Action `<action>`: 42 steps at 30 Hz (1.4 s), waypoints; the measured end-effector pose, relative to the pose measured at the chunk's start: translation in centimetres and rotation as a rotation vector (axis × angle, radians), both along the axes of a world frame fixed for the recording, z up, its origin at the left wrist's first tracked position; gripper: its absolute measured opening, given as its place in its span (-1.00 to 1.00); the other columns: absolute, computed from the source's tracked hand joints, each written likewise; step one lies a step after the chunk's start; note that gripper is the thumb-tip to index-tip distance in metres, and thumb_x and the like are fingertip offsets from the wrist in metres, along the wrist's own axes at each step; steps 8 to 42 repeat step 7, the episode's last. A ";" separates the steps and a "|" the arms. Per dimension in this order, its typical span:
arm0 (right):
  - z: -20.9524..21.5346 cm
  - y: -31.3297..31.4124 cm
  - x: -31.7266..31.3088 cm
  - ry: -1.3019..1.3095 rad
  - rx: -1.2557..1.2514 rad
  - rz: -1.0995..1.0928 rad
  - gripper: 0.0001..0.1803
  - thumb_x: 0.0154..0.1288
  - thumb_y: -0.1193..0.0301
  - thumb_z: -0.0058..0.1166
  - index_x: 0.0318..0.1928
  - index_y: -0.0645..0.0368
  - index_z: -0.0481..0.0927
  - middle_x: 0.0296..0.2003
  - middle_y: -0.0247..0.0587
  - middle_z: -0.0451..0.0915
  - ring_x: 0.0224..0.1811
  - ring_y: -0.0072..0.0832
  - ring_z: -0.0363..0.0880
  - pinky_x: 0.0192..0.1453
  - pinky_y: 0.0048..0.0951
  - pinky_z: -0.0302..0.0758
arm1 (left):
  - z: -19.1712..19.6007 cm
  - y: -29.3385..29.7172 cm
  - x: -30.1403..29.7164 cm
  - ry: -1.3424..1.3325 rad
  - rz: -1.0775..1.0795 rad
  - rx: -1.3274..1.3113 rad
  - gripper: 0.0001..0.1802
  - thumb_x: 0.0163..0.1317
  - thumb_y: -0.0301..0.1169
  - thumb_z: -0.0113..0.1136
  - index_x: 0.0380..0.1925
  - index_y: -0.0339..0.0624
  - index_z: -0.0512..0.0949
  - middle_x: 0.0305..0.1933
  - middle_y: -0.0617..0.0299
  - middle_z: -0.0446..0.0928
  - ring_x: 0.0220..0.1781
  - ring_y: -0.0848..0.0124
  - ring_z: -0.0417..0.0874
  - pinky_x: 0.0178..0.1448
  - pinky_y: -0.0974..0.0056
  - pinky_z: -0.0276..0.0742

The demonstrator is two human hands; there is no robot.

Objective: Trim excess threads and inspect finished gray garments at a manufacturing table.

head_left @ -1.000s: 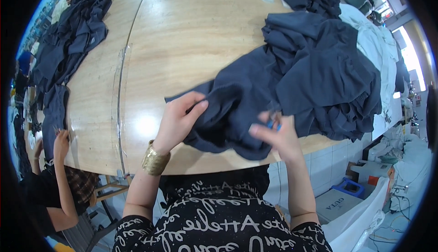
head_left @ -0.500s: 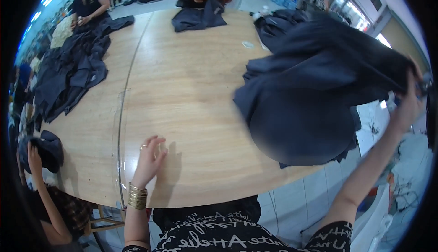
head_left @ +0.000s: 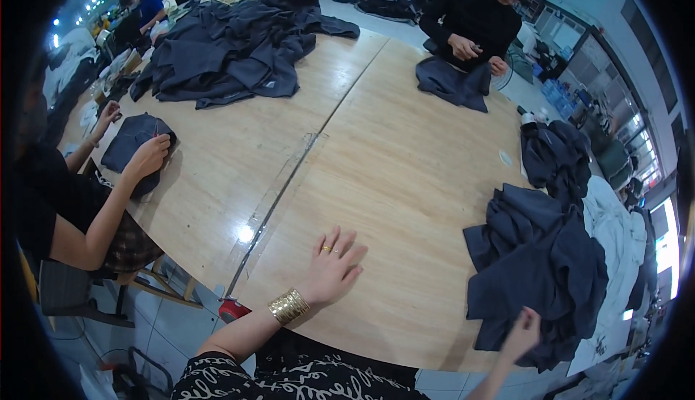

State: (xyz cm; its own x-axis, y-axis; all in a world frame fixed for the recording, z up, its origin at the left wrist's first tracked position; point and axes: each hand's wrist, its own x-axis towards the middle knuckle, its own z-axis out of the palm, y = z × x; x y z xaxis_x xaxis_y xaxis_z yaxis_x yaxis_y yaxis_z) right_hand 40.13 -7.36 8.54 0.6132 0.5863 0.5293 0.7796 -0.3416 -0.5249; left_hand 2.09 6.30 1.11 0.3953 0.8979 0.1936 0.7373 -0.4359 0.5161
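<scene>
My left hand [head_left: 329,270] lies open, its fingers spread on the bare wooden tabletop [head_left: 391,204]; a ring and gold bangles [head_left: 288,306] are on it. At the lower right, my right hand [head_left: 523,336] is over the near side of a heap of dark navy garments [head_left: 536,255]. Its fingers are curled together, and whether they pinch any cloth cannot be seen. The heap lies loosely folded along the table's right edge. A second dark garment bundle [head_left: 556,155] lies just beyond it.
On the left a co-worker's hands [head_left: 148,155] work on a dark cloth piece [head_left: 130,143]. Across the table another person handles dark fabric [head_left: 452,81]. A large garment pile [head_left: 232,52] covers the far left. A taped seam [head_left: 282,183] crosses the tabletop; pale cloth [head_left: 612,233] hangs at the right.
The dark garments that my right hand held up are down on the table's right side. That hand has come lower and nearer. The view has turned leftward, and my left hand has flattened onto the table.
</scene>
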 end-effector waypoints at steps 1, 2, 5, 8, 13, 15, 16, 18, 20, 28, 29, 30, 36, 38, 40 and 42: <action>-0.3 2.5 -3.5 0.111 0.018 0.096 -0.90 0.26 0.52 0.01 -0.27 0.28 0.56 -0.40 -0.24 0.58 -0.38 -0.54 0.49 -0.23 -0.52 0.43 | 0.1 0.2 0.0 -0.002 -0.011 0.004 -0.53 0.23 -0.20 0.03 0.15 0.04 0.35 0.34 0.05 0.16 0.44 -0.01 -0.06 0.43 -0.09 -0.20; -1.3 4.7 -5.9 0.224 -0.048 0.193 -0.89 0.26 0.50 0.03 -0.26 0.28 0.58 -0.40 -0.18 0.59 -0.34 -0.51 0.55 -0.21 -0.54 0.45 | 0.0 0.8 -0.4 -0.002 -0.006 0.008 -0.53 0.23 -0.20 0.03 0.15 0.04 0.35 0.34 0.05 0.16 0.44 -0.01 -0.06 0.43 -0.09 -0.20; -4.3 10.3 -12.5 0.098 -0.242 0.593 -0.88 0.19 0.53 0.04 -0.25 0.26 0.57 -0.34 -0.12 0.60 -0.31 -0.36 0.59 -0.22 -0.40 0.48 | 0.2 4.7 -1.7 -0.379 -0.232 -0.481 -0.51 0.21 -0.24 0.10 0.16 0.00 0.34 0.29 0.08 0.23 0.44 0.14 0.02 0.43 0.04 -0.11; -5.8 13.6 -14.9 -0.014 -0.363 0.735 -0.75 0.12 0.51 0.10 -0.14 0.16 0.56 -0.28 -0.14 0.61 -0.27 -0.39 0.62 -0.21 -0.38 0.52 | 2.8 10.0 -2.7 -0.515 -0.116 -0.864 -0.47 0.21 -0.23 0.12 0.19 0.01 0.31 0.25 0.10 0.28 0.42 0.22 0.06 0.43 0.12 -0.07; -5.8 13.6 -14.9 -0.014 -0.363 0.735 -0.75 0.12 0.51 0.10 -0.14 0.16 0.56 -0.28 -0.14 0.61 -0.27 -0.39 0.62 -0.21 -0.38 0.52 | 2.8 10.0 -2.7 -0.515 -0.116 -0.864 -0.47 0.21 -0.23 0.12 0.19 0.01 0.31 0.25 0.10 0.28 0.42 0.22 0.06 0.43 0.12 -0.07; -5.8 13.6 -14.9 -0.014 -0.363 0.735 -0.75 0.12 0.51 0.10 -0.14 0.16 0.56 -0.28 -0.14 0.61 -0.27 -0.39 0.62 -0.21 -0.38 0.52 | 2.8 10.0 -2.7 -0.515 -0.116 -0.864 -0.47 0.21 -0.23 0.12 0.19 0.01 0.31 0.25 0.10 0.28 0.42 0.22 0.06 0.43 0.12 -0.07; -5.8 13.6 -14.9 -0.014 -0.363 0.735 -0.75 0.12 0.51 0.10 -0.14 0.16 0.56 -0.28 -0.14 0.61 -0.27 -0.39 0.62 -0.21 -0.38 0.52 | 2.8 10.0 -2.7 -0.515 -0.116 -0.864 -0.47 0.21 -0.23 0.12 0.19 0.01 0.31 0.25 0.10 0.28 0.42 0.22 0.06 0.43 0.12 -0.07; -5.8 13.6 -14.9 -0.014 -0.363 0.735 -0.75 0.12 0.51 0.10 -0.14 0.16 0.56 -0.28 -0.14 0.61 -0.27 -0.39 0.62 -0.21 -0.38 0.52 | 2.8 10.0 -2.7 -0.515 -0.116 -0.864 -0.47 0.21 -0.23 0.12 0.19 0.01 0.31 0.25 0.10 0.28 0.42 0.22 0.06 0.43 0.12 -0.07; -5.8 13.6 -14.9 -0.014 -0.363 0.735 -0.75 0.12 0.51 0.10 -0.14 0.16 0.56 -0.28 -0.14 0.61 -0.27 -0.39 0.62 -0.21 -0.38 0.52 | 2.8 10.0 -2.7 -0.515 -0.116 -0.864 -0.47 0.21 -0.23 0.12 0.19 0.01 0.31 0.25 0.10 0.28 0.42 0.22 0.06 0.43 0.12 -0.07; -5.8 13.6 -14.9 -0.014 -0.363 0.735 -0.75 0.12 0.51 0.10 -0.14 0.16 0.56 -0.28 -0.14 0.61 -0.27 -0.39 0.62 -0.21 -0.38 0.52 | 2.8 10.0 -2.7 -0.515 -0.116 -0.864 -0.47 0.21 -0.23 0.12 0.19 0.01 0.31 0.25 0.10 0.28 0.42 0.22 0.06 0.43 0.12 -0.07; -5.8 13.6 -14.9 -0.014 -0.363 0.735 -0.75 0.12 0.51 0.10 -0.14 0.16 0.56 -0.28 -0.14 0.61 -0.27 -0.39 0.62 -0.21 -0.38 0.52 | 2.8 10.0 -2.7 -0.515 -0.116 -0.864 -0.47 0.21 -0.23 0.12 0.19 0.01 0.31 0.25 0.10 0.28 0.42 0.22 0.06 0.43 0.12 -0.07; -5.8 13.6 -14.9 -0.014 -0.363 0.735 -0.75 0.12 0.51 0.10 -0.14 0.16 0.56 -0.28 -0.14 0.61 -0.27 -0.39 0.62 -0.21 -0.38 0.52 | 2.8 10.0 -2.7 -0.515 -0.116 -0.864 -0.47 0.21 -0.23 0.12 0.19 0.01 0.31 0.25 0.10 0.28 0.42 0.22 0.06 0.43 0.12 -0.07; -5.8 13.6 -14.9 -0.014 -0.363 0.735 -0.75 0.12 0.51 0.10 -0.14 0.16 0.56 -0.28 -0.14 0.61 -0.27 -0.39 0.62 -0.21 -0.38 0.52 | 2.8 10.0 -2.7 -0.515 -0.116 -0.864 -0.47 0.21 -0.23 0.12 0.19 0.01 0.31 0.25 0.10 0.28 0.42 0.22 0.06 0.43 0.12 -0.07; -5.8 13.6 -14.9 -0.014 -0.363 0.735 -0.75 0.12 0.51 0.10 -0.14 0.16 0.56 -0.28 -0.14 0.61 -0.27 -0.39 0.62 -0.21 -0.38 0.52 | 2.8 10.0 -2.7 -0.515 -0.116 -0.864 -0.47 0.21 -0.23 0.12 0.19 0.01 0.31 0.25 0.10 0.28 0.42 0.22 0.06 0.43 0.12 -0.07; -5.8 13.6 -14.9 -0.014 -0.363 0.735 -0.75 0.12 0.51 0.10 -0.14 0.16 0.56 -0.28 -0.14 0.61 -0.27 -0.39 0.62 -0.21 -0.38 0.52 | 2.8 10.0 -2.7 -0.515 -0.116 -0.864 -0.47 0.21 -0.23 0.12 0.19 0.01 0.31 0.25 0.10 0.28 0.42 0.22 0.06 0.43 0.12 -0.07; -5.8 13.6 -14.9 -0.014 -0.363 0.735 -0.75 0.12 0.51 0.10 -0.14 0.16 0.56 -0.28 -0.14 0.61 -0.27 -0.39 0.62 -0.21 -0.38 0.52 | 2.8 10.0 -2.7 -0.515 -0.116 -0.864 -0.47 0.21 -0.23 0.12 0.19 0.01 0.31 0.25 0.10 0.28 0.42 0.22 0.06 0.43 0.12 -0.07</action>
